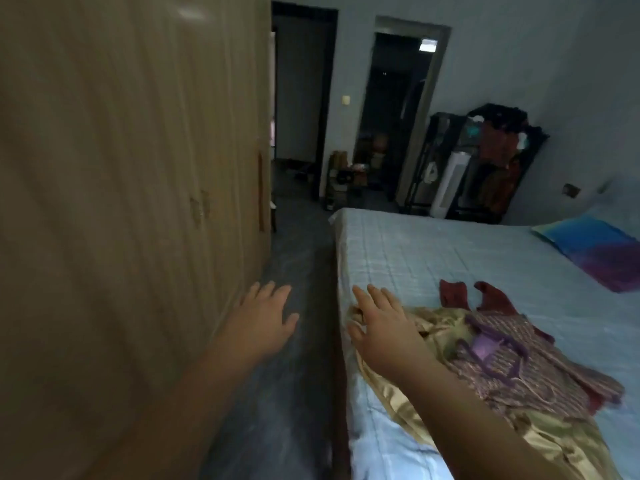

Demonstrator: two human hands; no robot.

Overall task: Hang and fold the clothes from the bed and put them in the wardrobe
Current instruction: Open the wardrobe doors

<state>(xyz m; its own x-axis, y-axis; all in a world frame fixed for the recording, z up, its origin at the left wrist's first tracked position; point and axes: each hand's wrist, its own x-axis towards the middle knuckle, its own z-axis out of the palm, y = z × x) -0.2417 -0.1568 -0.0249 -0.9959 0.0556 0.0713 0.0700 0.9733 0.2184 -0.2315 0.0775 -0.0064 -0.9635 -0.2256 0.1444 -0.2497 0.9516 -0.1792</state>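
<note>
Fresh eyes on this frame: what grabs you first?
Two bare hands fill the foreground, fingers spread: the left hand over the floor beside the wardrobe, the right hand over the gold satin garment at the edge of the bed. Next, the purple patterned garment lying on the gold one, a maroon garment behind it.

Bare left hand (264, 318), bare right hand (382, 327); forearms uncovered down to frame edge.

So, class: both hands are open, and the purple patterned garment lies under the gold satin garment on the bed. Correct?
No. The head view shows the purple patterned garment on top of the gold satin garment on the bed. The left hand and right hand are indeed open.
</note>
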